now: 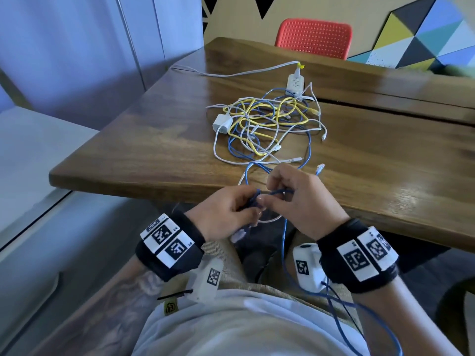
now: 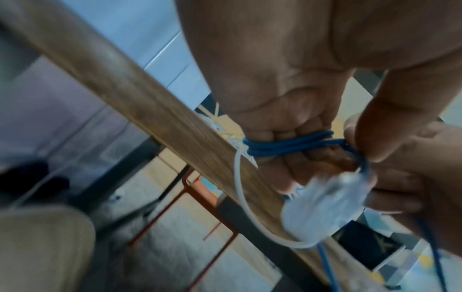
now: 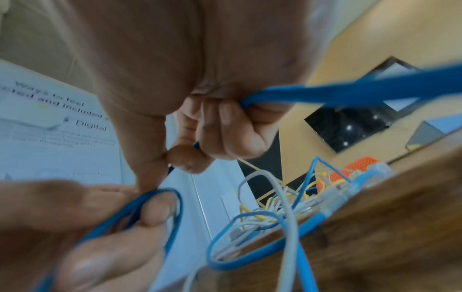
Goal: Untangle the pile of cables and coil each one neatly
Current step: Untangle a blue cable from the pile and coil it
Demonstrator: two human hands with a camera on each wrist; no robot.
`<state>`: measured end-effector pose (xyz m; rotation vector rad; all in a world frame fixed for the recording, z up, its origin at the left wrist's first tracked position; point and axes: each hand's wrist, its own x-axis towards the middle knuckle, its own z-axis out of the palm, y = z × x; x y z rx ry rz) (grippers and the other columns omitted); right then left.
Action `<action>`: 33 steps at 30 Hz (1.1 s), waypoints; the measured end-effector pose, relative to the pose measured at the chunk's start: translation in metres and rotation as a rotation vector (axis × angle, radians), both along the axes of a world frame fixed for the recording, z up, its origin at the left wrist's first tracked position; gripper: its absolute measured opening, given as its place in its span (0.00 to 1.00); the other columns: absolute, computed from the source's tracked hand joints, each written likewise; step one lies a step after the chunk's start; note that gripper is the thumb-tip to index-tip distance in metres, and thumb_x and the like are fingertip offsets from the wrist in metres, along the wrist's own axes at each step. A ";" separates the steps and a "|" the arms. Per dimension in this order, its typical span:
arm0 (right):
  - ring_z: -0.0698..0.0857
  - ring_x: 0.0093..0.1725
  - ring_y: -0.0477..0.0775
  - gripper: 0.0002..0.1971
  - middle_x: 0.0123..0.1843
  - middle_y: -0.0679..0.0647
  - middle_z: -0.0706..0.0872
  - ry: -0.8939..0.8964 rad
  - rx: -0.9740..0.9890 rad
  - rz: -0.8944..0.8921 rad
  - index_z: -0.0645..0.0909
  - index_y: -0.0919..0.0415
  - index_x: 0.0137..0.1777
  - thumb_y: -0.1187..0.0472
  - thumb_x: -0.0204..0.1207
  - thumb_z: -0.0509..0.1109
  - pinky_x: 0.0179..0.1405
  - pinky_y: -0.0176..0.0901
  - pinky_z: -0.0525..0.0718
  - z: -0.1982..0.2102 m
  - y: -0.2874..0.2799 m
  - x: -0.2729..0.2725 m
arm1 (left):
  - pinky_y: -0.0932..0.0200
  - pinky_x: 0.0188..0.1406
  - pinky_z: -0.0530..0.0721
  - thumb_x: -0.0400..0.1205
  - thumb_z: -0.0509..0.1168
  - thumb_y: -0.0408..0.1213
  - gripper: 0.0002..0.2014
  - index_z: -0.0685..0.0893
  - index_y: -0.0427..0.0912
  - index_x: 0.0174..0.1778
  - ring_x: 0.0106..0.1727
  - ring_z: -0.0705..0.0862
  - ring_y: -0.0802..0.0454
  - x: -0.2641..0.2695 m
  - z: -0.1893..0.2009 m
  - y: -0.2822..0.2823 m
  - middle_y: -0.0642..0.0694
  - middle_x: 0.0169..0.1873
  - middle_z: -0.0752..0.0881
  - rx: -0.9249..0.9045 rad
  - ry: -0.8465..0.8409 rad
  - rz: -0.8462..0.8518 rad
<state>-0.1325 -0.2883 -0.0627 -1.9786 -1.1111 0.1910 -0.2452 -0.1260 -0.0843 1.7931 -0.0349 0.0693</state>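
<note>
A tangled pile of cables (image 1: 267, 122) in yellow, blue and white lies on the wooden table (image 1: 144, 150). Just off the table's near edge, both hands hold one blue cable (image 1: 276, 192). My left hand (image 1: 231, 209) grips several small loops of it (image 2: 287, 145), wound around the fingers. My right hand (image 1: 295, 194) pinches the same blue cable (image 3: 350, 94) with curled fingers. The cable's long tail (image 1: 285, 253) hangs down over my lap. Its clear plug (image 2: 327, 203) dangles blurred under the left hand. A thin white cable (image 2: 240, 189) loops below the table edge.
A white power strip (image 1: 295, 84) with its white lead sits behind the pile. A white charger block (image 1: 222, 123) lies at the pile's left. Another blue plug end (image 1: 320, 167) rests near my right hand. A red chair (image 1: 313, 38) stands beyond the table.
</note>
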 end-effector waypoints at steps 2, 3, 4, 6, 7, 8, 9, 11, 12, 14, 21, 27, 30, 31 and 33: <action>0.85 0.36 0.52 0.10 0.37 0.48 0.86 0.025 0.054 0.028 0.77 0.49 0.44 0.56 0.76 0.78 0.40 0.59 0.86 -0.001 0.005 0.000 | 0.52 0.37 0.82 0.81 0.61 0.26 0.02 0.78 0.33 0.48 0.35 0.83 0.49 0.003 0.002 0.000 0.39 0.34 0.84 -0.078 -0.032 0.006; 0.84 0.36 0.50 0.09 0.37 0.47 0.86 0.014 0.058 0.039 0.78 0.49 0.44 0.55 0.77 0.77 0.39 0.56 0.85 -0.001 0.007 -0.001 | 0.47 0.38 0.81 0.81 0.61 0.26 0.03 0.78 0.33 0.48 0.36 0.83 0.46 0.005 0.001 0.002 0.38 0.34 0.84 -0.090 -0.031 0.035; 0.83 0.35 0.48 0.08 0.36 0.46 0.85 -0.008 0.058 0.041 0.79 0.49 0.43 0.53 0.77 0.76 0.38 0.54 0.84 -0.001 0.009 -0.001 | 0.44 0.38 0.79 0.80 0.60 0.28 0.04 0.78 0.32 0.48 0.35 0.82 0.44 0.007 -0.001 0.002 0.39 0.33 0.83 -0.074 -0.022 0.071; 0.80 0.33 0.46 0.09 0.35 0.46 0.84 -0.033 0.098 -0.034 0.82 0.50 0.42 0.47 0.79 0.74 0.36 0.49 0.82 0.001 0.009 0.007 | 0.43 0.38 0.74 0.79 0.62 0.36 0.09 0.77 0.33 0.46 0.34 0.76 0.46 0.009 -0.007 0.005 0.42 0.32 0.78 -0.002 -0.005 0.119; 0.79 0.33 0.46 0.11 0.35 0.47 0.84 -0.032 0.110 -0.115 0.83 0.49 0.43 0.44 0.79 0.73 0.35 0.47 0.81 0.004 0.007 0.015 | 0.44 0.38 0.73 0.78 0.63 0.42 0.13 0.78 0.33 0.46 0.34 0.73 0.48 0.009 -0.009 0.006 0.43 0.32 0.76 0.047 -0.006 0.135; 0.80 0.34 0.47 0.12 0.36 0.48 0.84 -0.038 0.075 -0.199 0.83 0.49 0.46 0.41 0.78 0.74 0.35 0.47 0.80 0.006 0.005 0.025 | 0.44 0.38 0.72 0.78 0.63 0.48 0.17 0.77 0.33 0.46 0.34 0.73 0.49 0.009 -0.009 0.006 0.44 0.33 0.74 0.098 -0.016 0.140; 0.81 0.35 0.49 0.13 0.36 0.48 0.83 -0.068 -0.043 -0.265 0.81 0.47 0.47 0.40 0.77 0.74 0.35 0.47 0.79 0.008 0.004 0.034 | 0.43 0.38 0.72 0.79 0.62 0.51 0.20 0.77 0.33 0.45 0.34 0.72 0.50 0.009 -0.010 0.007 0.45 0.32 0.74 0.140 -0.023 0.139; 0.81 0.35 0.53 0.12 0.32 0.48 0.80 -0.131 -0.351 -0.273 0.80 0.47 0.41 0.41 0.78 0.73 0.32 0.46 0.75 0.006 0.005 0.048 | 0.47 0.37 0.72 0.83 0.62 0.49 0.17 0.76 0.35 0.43 0.33 0.73 0.54 0.009 -0.011 0.007 0.50 0.30 0.74 0.167 -0.029 0.140; 0.79 0.33 0.55 0.15 0.29 0.47 0.78 -0.118 -0.399 -0.245 0.79 0.50 0.35 0.44 0.80 0.73 0.31 0.46 0.73 0.002 0.007 0.055 | 0.54 0.37 0.71 0.86 0.62 0.46 0.15 0.77 0.37 0.42 0.32 0.72 0.57 0.009 -0.012 0.007 0.54 0.29 0.74 0.178 -0.032 0.137; 0.74 0.30 0.53 0.18 0.27 0.49 0.74 -0.027 -0.274 -0.227 0.81 0.58 0.33 0.49 0.82 0.72 0.30 0.45 0.69 0.002 0.012 0.065 | 0.63 0.36 0.70 0.89 0.58 0.46 0.15 0.78 0.43 0.40 0.31 0.73 0.62 0.008 -0.012 0.007 0.60 0.27 0.76 0.210 -0.043 0.125; 0.88 0.29 0.52 0.12 0.34 0.56 0.90 0.589 0.386 -0.333 0.86 0.61 0.47 0.55 0.87 0.69 0.29 0.41 0.85 0.038 0.032 0.111 | 0.61 0.35 0.70 0.87 0.58 0.47 0.17 0.77 0.48 0.33 0.30 0.70 0.59 0.005 -0.030 0.011 0.57 0.27 0.73 0.278 0.041 0.099; 0.90 0.46 0.57 0.04 0.49 0.57 0.91 0.790 0.800 -0.488 0.80 0.62 0.55 0.62 0.85 0.68 0.38 0.46 0.87 0.038 0.045 0.154 | 0.59 0.33 0.71 0.87 0.58 0.49 0.18 0.76 0.51 0.30 0.28 0.71 0.58 0.004 -0.031 0.015 0.56 0.25 0.72 0.346 0.121 0.115; 0.87 0.49 0.53 0.22 0.55 0.51 0.87 0.512 0.388 -0.490 0.73 0.56 0.64 0.52 0.74 0.73 0.39 0.46 0.83 0.028 0.050 0.164 | 0.60 0.32 0.71 0.86 0.58 0.52 0.19 0.77 0.51 0.30 0.28 0.71 0.57 0.005 -0.030 0.017 0.56 0.25 0.73 0.263 0.088 0.134; 0.88 0.48 0.53 0.25 0.52 0.53 0.90 0.413 0.200 -0.494 0.74 0.56 0.68 0.51 0.74 0.74 0.42 0.46 0.84 0.026 0.049 0.159 | 0.62 0.31 0.71 0.87 0.59 0.49 0.19 0.78 0.50 0.30 0.28 0.71 0.59 0.006 -0.027 0.018 0.56 0.24 0.73 0.247 0.063 0.147; 0.89 0.44 0.50 0.17 0.43 0.53 0.92 0.254 0.004 -0.469 0.81 0.59 0.66 0.56 0.79 0.72 0.45 0.41 0.84 0.020 0.046 0.151 | 0.63 0.28 0.70 0.90 0.59 0.44 0.20 0.79 0.46 0.31 0.25 0.71 0.60 0.007 -0.018 0.019 0.56 0.21 0.73 0.225 0.018 0.190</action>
